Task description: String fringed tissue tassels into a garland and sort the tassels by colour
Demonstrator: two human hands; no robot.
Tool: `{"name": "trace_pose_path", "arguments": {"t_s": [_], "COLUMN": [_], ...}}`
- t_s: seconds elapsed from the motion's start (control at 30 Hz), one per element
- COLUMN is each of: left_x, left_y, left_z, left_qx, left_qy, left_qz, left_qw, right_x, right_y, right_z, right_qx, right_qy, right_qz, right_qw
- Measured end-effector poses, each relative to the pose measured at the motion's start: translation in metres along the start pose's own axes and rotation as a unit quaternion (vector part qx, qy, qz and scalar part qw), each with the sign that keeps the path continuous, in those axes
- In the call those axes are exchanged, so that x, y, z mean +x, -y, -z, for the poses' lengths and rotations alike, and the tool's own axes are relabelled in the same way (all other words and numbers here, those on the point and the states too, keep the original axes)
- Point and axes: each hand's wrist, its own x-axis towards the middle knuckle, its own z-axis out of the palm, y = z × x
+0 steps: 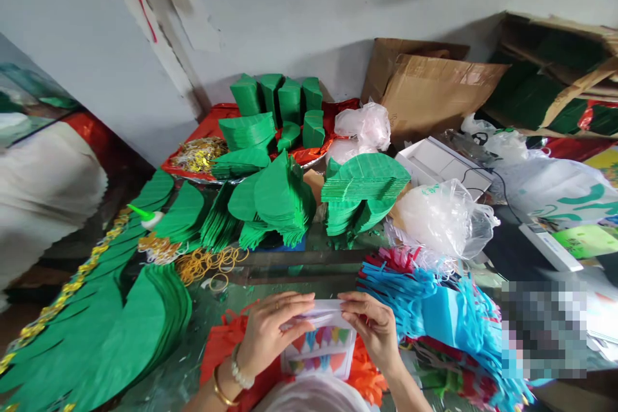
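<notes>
One pale cloth [48,187] with a zigzag edge fills the far left. Next to it, gold trim [72,290] runs along large green sheets [145,322], cut in curved shapes and spread over the table [203,328]. A white bottle [152,220] with a green tip lies on green paper, and near it are loose yellow rubber bands [212,262]. Farther back, a red cover [212,119] carries shiny gold bits [200,156] and upright green bundles [290,100]; more green stacks [284,199] stand in front of it.

Near the bottom middle, the left hand [277,325], with a beaded bracelet [241,370] and a gold bangle [222,391] at the wrist, pinches the left end of the card's top edge, thumb and fingers close together. The card [321,354] is white and printed with rows of small pictures in red, green, yellow and blue; a plain white strip lies across its top, and whether that is a fold or a separate layer I cannot tell. It is held between both hands above orange paper [219,354]. The right hand [369,323] pinches the opposite end, its fingers just as narrow.

To the right lie blue tassels [449,315], with a clear bag [439,215] behind them and a cardboard box [434,96] against the wall [299,6].
</notes>
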Motion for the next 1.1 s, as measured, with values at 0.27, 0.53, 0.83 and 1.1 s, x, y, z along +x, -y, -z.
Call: {"name": "trace_pose_path", "arguments": {"t_s": [0.27, 0.53, 0.83, 1.1], "left_x": [-0.01, 0.001, 0.01, 0.01], "left_y": [0.004, 0.011, 0.023, 0.036], "left_z": [0.001, 0.005, -0.009, -0.016], "left_qx": [-0.058, 0.01, -0.081, -0.098], "left_qy": [-0.038, 0.022, 0.057, 0.072], "left_qz": [0.032, 0.039, 0.013, 0.021], "left_qw": [0.997, 0.999, 0.995, 0.992], "right_x": [0.008, 0.015, 0.013, 0.052], "right_y": [0.0, 0.007, 0.007, -0.029], "right_z": [0.0, -0.006, -0.006, 0.04], "right_qx": [0.034, 0.037, 0.065, -0.023], "right_qy": [0.022, -0.005, -0.032, 0.034], "right_qz": [-0.007, -0.012, -0.023, -0.048], "right_qw": [0.999, 0.999, 0.997, 0.998]}}
